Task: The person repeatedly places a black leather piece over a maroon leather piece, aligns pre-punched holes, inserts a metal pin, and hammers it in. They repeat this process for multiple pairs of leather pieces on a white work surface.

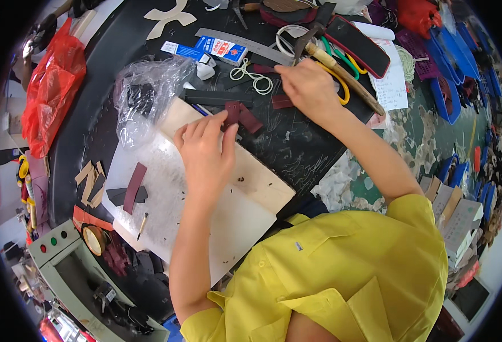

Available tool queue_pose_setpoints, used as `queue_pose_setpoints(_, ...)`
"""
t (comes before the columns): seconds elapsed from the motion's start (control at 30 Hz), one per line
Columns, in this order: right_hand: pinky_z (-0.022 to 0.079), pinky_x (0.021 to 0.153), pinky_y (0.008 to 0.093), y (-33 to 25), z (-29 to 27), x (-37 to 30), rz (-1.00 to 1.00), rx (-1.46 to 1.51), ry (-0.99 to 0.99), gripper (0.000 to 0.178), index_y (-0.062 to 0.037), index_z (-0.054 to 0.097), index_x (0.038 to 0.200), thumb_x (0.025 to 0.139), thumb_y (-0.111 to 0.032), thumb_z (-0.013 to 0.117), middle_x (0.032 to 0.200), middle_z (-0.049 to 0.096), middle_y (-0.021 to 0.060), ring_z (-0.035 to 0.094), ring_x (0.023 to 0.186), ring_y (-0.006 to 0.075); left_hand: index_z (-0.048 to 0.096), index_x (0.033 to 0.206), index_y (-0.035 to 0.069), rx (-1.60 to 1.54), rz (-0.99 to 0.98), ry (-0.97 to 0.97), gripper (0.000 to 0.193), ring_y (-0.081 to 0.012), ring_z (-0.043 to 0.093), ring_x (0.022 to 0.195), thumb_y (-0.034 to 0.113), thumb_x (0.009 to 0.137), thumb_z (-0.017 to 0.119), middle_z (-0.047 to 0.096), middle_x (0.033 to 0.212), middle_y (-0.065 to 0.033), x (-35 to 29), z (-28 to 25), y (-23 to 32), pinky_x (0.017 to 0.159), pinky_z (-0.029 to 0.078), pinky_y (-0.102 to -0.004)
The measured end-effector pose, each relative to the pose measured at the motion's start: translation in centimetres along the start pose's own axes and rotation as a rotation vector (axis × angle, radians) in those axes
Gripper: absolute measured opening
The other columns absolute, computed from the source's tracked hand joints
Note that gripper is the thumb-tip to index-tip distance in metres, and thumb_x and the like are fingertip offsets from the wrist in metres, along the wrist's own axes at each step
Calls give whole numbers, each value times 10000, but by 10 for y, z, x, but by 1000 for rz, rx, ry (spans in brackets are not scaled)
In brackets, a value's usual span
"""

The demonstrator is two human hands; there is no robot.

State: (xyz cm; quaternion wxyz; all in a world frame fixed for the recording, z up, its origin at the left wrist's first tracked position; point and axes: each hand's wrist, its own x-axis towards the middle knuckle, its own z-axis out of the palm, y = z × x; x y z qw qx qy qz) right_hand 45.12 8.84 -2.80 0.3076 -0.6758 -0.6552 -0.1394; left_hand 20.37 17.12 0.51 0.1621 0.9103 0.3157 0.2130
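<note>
My left hand (204, 149) is over the pale board (239, 219), its thumb and forefinger closed at the edge of a maroon strip (232, 112) with small holes. A second maroon strip (250, 119) lies against that one. Farther right, my right hand (311, 91) has its fingers bent together, pointing left; what they hold, if anything, is hidden. Maroon pieces lie by its fingertips and under its near side (282, 101). Just beyond this hand lies a hammer (342, 77) with a wooden handle, beside yellow-handled scissors (342, 94).
Clear plastic bag (142, 102), blue-and-white box (222, 49), metal ruler (251, 45) and white cord (254, 77) lie on the black table. A phone (358, 45) rests over paper at the right. Maroon and black strips (134, 188) and a small brush (142, 225) are at the board's left; a grey machine (54, 245) stands nearer.
</note>
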Motion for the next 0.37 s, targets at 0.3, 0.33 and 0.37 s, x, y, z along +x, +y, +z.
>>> queue_pose_setpoints(0.3,524,741,359,-53,-32,-17,520,512,-207,301,3,619,1131,927,-214,666,991,649,161,671,878,266,705,1134,81,-131,-224,34,407,-226,634,992,221,765,805,727,864,-90,7,15,-7,996,331,-452)
queue_pose_setpoints(0.33,533,785,368,-61,-39,-19,581,460,-391,409,-12,616,1148,887,-309,722,1011,644,165,679,933,289,709,1142,98,-312,-327,71,402,-219,638,1039,215,769,803,735,890,-93,2,8,-9,1043,315,-453)
queue_pose_setpoints(0.37,535,836,372,-59,-27,-32,434,371,-354,468,-52,629,1168,834,-343,778,1049,640,153,679,960,309,714,1151,114,-493,-430,108,399,-213,641,1085,208,773,800,742,915,-97,-4,-2,-11,1090,299,-453)
